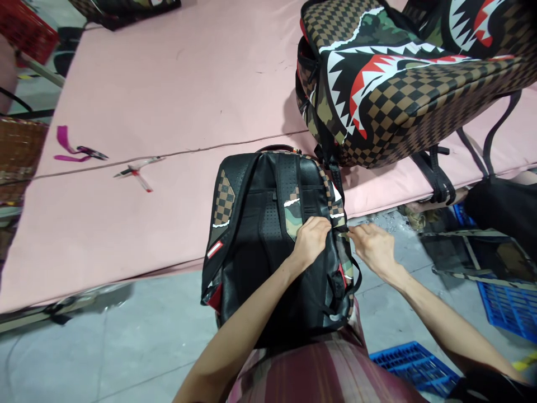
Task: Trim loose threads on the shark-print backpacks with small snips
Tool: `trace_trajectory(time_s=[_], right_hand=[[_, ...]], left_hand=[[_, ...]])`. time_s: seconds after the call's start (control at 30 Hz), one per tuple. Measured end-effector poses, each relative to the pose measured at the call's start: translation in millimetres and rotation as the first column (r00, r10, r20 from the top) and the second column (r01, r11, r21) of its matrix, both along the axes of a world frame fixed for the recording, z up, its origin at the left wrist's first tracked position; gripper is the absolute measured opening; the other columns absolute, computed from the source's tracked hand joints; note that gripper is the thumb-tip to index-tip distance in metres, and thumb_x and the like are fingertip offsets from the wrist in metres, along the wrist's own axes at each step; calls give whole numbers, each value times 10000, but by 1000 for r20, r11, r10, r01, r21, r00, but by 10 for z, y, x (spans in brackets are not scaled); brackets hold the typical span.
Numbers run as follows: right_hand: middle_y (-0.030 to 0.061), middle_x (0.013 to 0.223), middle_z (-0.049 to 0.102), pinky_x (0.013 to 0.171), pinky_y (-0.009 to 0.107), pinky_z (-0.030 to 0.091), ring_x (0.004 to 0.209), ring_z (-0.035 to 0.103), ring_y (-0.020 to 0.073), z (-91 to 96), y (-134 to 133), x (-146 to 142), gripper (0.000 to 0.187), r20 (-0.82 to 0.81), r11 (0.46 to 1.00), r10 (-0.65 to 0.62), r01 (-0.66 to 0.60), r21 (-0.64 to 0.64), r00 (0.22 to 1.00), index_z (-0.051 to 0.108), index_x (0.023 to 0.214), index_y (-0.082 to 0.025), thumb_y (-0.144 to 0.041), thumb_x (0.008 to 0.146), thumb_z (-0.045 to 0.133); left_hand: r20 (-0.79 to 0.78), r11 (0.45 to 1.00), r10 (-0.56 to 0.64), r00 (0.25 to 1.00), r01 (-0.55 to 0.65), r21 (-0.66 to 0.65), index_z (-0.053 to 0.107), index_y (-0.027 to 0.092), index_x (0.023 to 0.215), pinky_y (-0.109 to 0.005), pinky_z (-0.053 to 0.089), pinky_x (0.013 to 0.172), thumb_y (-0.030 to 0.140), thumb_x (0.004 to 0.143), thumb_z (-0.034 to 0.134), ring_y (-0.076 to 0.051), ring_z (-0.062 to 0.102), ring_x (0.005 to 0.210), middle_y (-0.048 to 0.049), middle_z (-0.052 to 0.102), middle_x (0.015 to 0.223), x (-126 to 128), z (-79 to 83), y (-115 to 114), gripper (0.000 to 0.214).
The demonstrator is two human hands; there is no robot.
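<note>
A black backpack (268, 224) with brown check and camouflage trim leans against the table's front edge, its back panel and shoulder straps facing up. My left hand (312, 240) lies over its right shoulder strap, fingers closed in a pinch on the bag's right side edge. Just to the right, my right hand (373, 246) is also closed, its fingertips pinching what looks like a black strap (342, 228) on the bag's side. The fingers hide the exact spot each one grips. A loose black webbing loop (357, 277) hangs lower on that side.
More backpacks (398, 95) with shark-mouth prints stand at the right of the pink-covered table (168, 101). Thread snips with a purple ribbon (86, 151) and another small pointed tool (136, 169) lie at left, near a long cord. Blue crates (415, 366) sit on the floor.
</note>
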State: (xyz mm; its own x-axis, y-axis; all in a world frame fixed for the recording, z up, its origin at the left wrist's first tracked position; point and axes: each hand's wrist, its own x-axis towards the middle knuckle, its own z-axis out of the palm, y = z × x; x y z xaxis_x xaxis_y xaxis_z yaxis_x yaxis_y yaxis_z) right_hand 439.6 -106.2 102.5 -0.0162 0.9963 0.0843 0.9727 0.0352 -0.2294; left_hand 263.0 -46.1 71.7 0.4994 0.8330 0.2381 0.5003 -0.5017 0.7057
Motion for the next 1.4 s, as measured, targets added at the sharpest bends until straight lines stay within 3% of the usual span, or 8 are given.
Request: trace_trajectory(time_s=[0.17,0.27,0.37,0.5,0.57,0.7,0.8,1.4], right_hand=[[70,897,672,653,293,459,755,608,192,-97,-158,327,419,-609,933,-339,339,-121,717,598,977,-163,-484,712,650],[66,806,683,685,321,484,754,623,205,-152,-414,258,362,-753,928,-362,287,-237,549,645,804,-160,-507,703,627],[62,851,696,730,327,487,810,629,210,-149,-617,12,329,-810,937,-349,159,-311,472,688,826,-174,-476,730,600],[48,723,676,636,285,470,684,608,179,-76,-708,-231,347,-839,925,-379,146,-350,391,702,799,-159,-482,740,590],[50,710,663,600,271,452,676,596,176,-37,-749,-255,360,-866,927,-370,198,-319,337,695,748,-156,-499,744,582],[60,845,673,585,258,435,728,589,171,25,-926,-248,311,-926,954,-292,147,-263,239,703,760,-178,-472,750,600],[59,868,670,471,242,379,536,508,104,64,-1045,-276,312,-945,943,-294,202,-264,141,711,840,-179,-458,754,601],[40,1000,632,860,313,425,954,570,192,18,-1019,-478,272,-915,971,-123,236,-31,385,680,942,-215,-303,685,703]], left_hand=[[219,971,238,946,-237,-33,628,198,868,-347,438,926,243,874,473,-158,565,975,-32,654,947,-515,285,-96,162],[226,868,439,870,-345,-357,619,179,935,-359,490,826,372,850,500,-176,596,904,-57,643,973,-798,332,-301,242],[258,549,538,803,-101,-830,584,137,970,-316,528,654,492,777,564,-165,624,729,-65,640,868,-763,319,-579,404],[371,206,560,740,309,-928,562,123,760,-301,534,679,463,664,704,-122,607,614,-18,605,667,-418,398,-799,382],[425,223,577,698,366,-904,573,118,775,-305,539,659,430,646,727,-125,610,590,-22,619,660,-295,518,-768,371],[546,466,577,607,304,-831,595,109,798,-295,542,584,387,583,771,-142,620,553,-22,644,641,-239,832,-524,393],[600,541,539,592,303,-785,593,109,778,-268,535,550,364,588,768,-141,627,556,-23,651,638,-233,979,-370,364],[617,550,551,562,313,-775,549,120,705,-208,488,459,306,597,762,-115,594,493,3,609,581,-252,929,-259,302]])
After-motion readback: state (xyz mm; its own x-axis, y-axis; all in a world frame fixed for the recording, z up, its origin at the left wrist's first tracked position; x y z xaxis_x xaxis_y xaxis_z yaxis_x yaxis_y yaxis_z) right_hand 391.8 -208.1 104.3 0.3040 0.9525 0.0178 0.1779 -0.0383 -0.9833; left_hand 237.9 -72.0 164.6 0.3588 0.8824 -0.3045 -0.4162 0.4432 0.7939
